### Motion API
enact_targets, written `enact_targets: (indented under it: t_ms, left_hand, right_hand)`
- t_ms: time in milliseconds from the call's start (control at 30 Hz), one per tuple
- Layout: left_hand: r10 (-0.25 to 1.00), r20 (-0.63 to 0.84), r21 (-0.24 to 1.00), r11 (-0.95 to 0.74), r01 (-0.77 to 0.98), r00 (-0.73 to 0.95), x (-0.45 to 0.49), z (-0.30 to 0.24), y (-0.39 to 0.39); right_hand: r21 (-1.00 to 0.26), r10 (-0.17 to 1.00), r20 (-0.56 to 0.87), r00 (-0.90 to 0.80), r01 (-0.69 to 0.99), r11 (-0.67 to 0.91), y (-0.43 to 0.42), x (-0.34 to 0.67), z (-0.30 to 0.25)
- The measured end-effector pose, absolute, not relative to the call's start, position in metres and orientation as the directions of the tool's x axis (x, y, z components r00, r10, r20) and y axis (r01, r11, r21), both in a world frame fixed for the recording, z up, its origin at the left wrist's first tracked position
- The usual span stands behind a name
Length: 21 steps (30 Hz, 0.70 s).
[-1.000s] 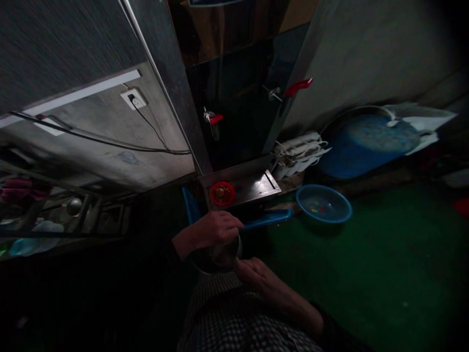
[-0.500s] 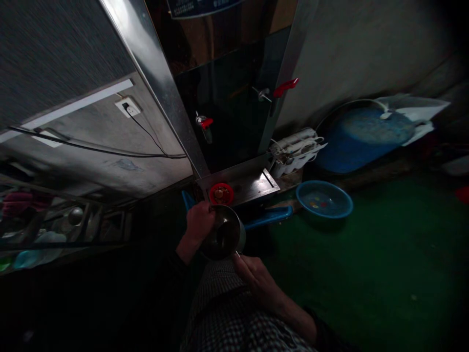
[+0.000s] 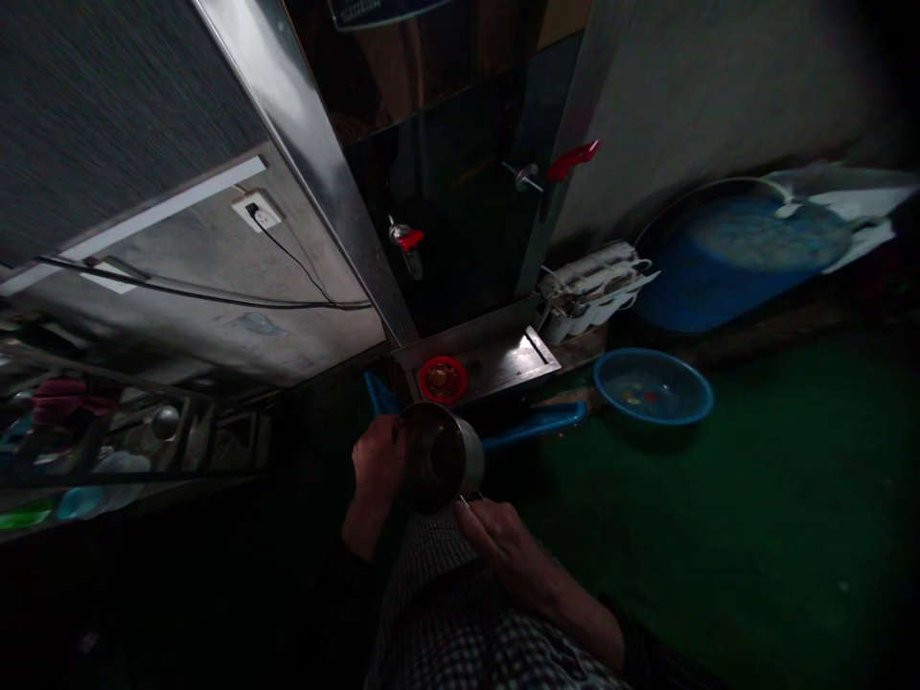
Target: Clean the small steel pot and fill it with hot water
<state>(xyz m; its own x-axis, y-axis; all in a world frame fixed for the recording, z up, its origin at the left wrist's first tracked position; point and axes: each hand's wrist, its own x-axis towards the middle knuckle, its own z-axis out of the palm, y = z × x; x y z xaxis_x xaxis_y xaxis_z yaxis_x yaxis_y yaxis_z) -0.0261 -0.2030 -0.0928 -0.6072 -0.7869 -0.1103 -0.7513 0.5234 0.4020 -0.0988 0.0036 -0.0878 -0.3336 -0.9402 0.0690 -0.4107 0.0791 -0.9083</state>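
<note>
A round metal pot (image 3: 433, 458) hangs in front of my body, tilted so that its mouth faces up and to the left. Its inside is dark, and I cannot tell whether anything is in it. At the pot's left edge, my left hand (image 3: 377, 462) is closed, its fingers partly hidden. My right hand (image 3: 499, 537) grips the pot's thin metal handle on the near right side. Just beyond the pot, a red round dish (image 3: 443, 379) with something brownish in it rests on a steel drip tray (image 3: 495, 372).
Two red-handled taps, a left tap (image 3: 408, 240) and a right tap (image 3: 567, 163), project from the dark panel. A blue basin (image 3: 679, 419) sits on the green floor at right, near white filter cartridges (image 3: 593, 292) and a blue drum (image 3: 690, 287). A cluttered shelf (image 3: 216, 476) stands left.
The pot has tipped further to the left, showing more of its outer right wall. My left hand has shifted slightly left and down with it. The surroundings have moved slightly right in view.
</note>
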Motion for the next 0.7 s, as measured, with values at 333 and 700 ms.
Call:
enact_targets:
  t_ms: [333, 700]
  left_hand:
    - [0.103, 0.239, 0.282, 0.944, 0.171, -0.965, -0.075, -0.068, -0.226]
    - [-0.37, 0.132, 0.23, 0.914, -0.335, -0.92, -0.029, -0.082, -0.216]
  right_hand:
    - [-0.944, -0.975, -0.06, -0.216, -0.305, 0.125, 0.01, -0.096, -0.106]
    - [-0.835, -0.881, 0.278, -0.384, -0.55, -0.024, 0.006, -0.107, -0.105]
